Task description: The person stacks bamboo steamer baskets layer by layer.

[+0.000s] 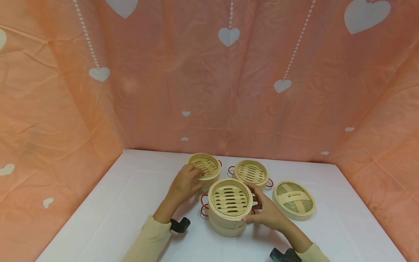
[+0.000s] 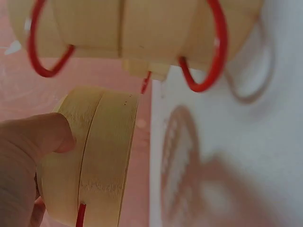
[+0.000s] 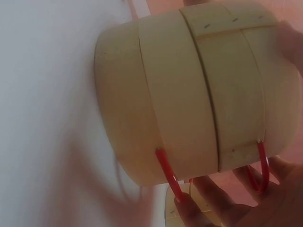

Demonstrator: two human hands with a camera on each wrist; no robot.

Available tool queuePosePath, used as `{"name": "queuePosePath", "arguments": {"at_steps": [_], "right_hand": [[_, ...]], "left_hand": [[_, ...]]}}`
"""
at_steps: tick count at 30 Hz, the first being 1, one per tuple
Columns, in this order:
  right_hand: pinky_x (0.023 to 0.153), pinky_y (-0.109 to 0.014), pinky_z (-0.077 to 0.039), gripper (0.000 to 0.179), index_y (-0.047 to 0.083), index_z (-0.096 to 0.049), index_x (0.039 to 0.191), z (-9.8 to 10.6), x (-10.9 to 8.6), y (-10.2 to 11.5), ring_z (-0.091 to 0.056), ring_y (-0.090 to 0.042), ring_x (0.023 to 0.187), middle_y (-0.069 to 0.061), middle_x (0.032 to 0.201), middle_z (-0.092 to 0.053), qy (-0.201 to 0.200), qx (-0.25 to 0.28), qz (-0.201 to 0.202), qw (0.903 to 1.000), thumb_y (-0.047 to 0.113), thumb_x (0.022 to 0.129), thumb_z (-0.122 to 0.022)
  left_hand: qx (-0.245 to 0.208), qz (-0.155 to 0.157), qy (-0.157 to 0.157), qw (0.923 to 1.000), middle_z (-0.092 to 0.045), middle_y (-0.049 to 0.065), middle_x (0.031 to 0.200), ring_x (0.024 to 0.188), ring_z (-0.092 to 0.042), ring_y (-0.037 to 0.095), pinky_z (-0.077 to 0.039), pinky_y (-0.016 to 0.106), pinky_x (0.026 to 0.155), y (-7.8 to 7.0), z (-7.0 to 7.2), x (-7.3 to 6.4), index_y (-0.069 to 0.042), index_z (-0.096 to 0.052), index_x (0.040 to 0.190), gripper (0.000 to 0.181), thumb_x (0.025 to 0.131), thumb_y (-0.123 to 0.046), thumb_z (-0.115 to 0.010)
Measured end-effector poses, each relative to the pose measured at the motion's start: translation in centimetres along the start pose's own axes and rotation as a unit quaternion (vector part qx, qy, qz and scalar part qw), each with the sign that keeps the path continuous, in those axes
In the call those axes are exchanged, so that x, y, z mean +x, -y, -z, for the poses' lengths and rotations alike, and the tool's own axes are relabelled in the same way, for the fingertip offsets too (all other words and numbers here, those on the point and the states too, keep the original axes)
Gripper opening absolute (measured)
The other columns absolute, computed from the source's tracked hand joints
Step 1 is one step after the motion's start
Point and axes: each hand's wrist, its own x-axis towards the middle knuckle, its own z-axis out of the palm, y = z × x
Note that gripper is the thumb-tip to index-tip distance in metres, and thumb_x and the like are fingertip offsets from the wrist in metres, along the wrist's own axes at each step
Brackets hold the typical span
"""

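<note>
My left hand grips the near-left rim of a small bamboo steamer basket with a slatted floor and red loop handles. In the left wrist view a gap and a shadow show this basket raised off the white table. In front, two more steamer baskets stand stacked, the upper one on the lower one. My right hand holds the stack's upper basket on its right side, thumb at the near rim and fingers around the back. Red handles hang beside those fingers in the right wrist view.
Behind the stack, to the right, sits another slatted steamer basket with red handles. A woven bamboo lid lies to the right of my right hand. An orange cloth with hearts rises behind the white tabletop.
</note>
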Motion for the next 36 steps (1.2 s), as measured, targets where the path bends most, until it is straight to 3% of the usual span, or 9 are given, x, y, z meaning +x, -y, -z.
{"name": "queuePosePath", "arguments": {"at_steps": [9, 20, 24, 32, 36], "right_hand": [[0.078, -0.031, -0.051, 0.100, 0.012, -0.028, 0.149, 0.0, 0.0, -0.1, -0.056, -0.012, 0.103, -0.017, 0.138, -0.046, 0.000, 0.001, 0.009, 1.0000, 0.018, 0.068, -0.086], [0.079, -0.031, -0.051, 0.099, 0.013, -0.028, 0.150, 0.0, -0.1, -0.2, -0.057, -0.013, 0.105, -0.017, 0.139, -0.046, 0.003, 0.000, 0.014, 0.9999, 0.017, 0.069, -0.085], [0.078, -0.031, -0.051, 0.097, 0.015, -0.028, 0.149, 0.0, -0.1, -0.2, -0.057, -0.012, 0.106, -0.017, 0.139, -0.046, 0.003, -0.001, 0.018, 0.9998, 0.017, 0.069, -0.084], [0.077, -0.032, -0.052, 0.099, 0.013, -0.028, 0.149, 0.1, -0.1, -0.1, -0.057, -0.013, 0.104, -0.016, 0.138, -0.046, 0.000, -0.010, 0.019, 0.9998, 0.019, 0.068, -0.085], [0.077, -0.032, -0.052, 0.099, 0.014, -0.029, 0.149, 0.2, -0.1, -0.1, -0.056, -0.013, 0.104, -0.017, 0.138, -0.046, 0.000, -0.012, 0.014, 0.9998, 0.019, 0.068, -0.086]], "left_hand": [[-0.007, -0.031, -0.046, 0.9984, -0.058, 0.002, 0.089, 0.087, -0.057, 0.022, -0.049, 0.036, 0.077, -0.7, 1.2, 0.8, -0.013, -0.069, 0.090, 0.028, 0.063, -0.005, -0.073], [-0.028, -0.065, -0.074, 0.9947, -0.058, 0.003, 0.090, 0.088, -0.056, 0.021, -0.048, 0.035, 0.078, -1.2, 2.3, 1.3, -0.011, -0.070, 0.091, 0.027, 0.065, -0.006, -0.074], [-0.036, -0.073, -0.078, 0.9937, -0.058, 0.003, 0.090, 0.089, -0.056, 0.021, -0.048, 0.036, 0.078, -1.6, 2.8, 1.5, -0.011, -0.070, 0.091, 0.027, 0.066, -0.005, -0.073], [-0.041, -0.056, -0.077, 0.9946, -0.059, 0.003, 0.092, 0.090, -0.055, 0.020, -0.047, 0.035, 0.078, -2.8, 3.6, 1.6, -0.011, -0.071, 0.093, 0.026, 0.068, -0.006, -0.074], [-0.055, -0.070, -0.076, 0.9932, -0.058, 0.001, 0.093, 0.090, -0.054, 0.018, -0.046, 0.034, 0.078, -3.6, 3.7, 1.4, -0.012, -0.070, 0.093, 0.026, 0.068, -0.005, -0.074]]}}
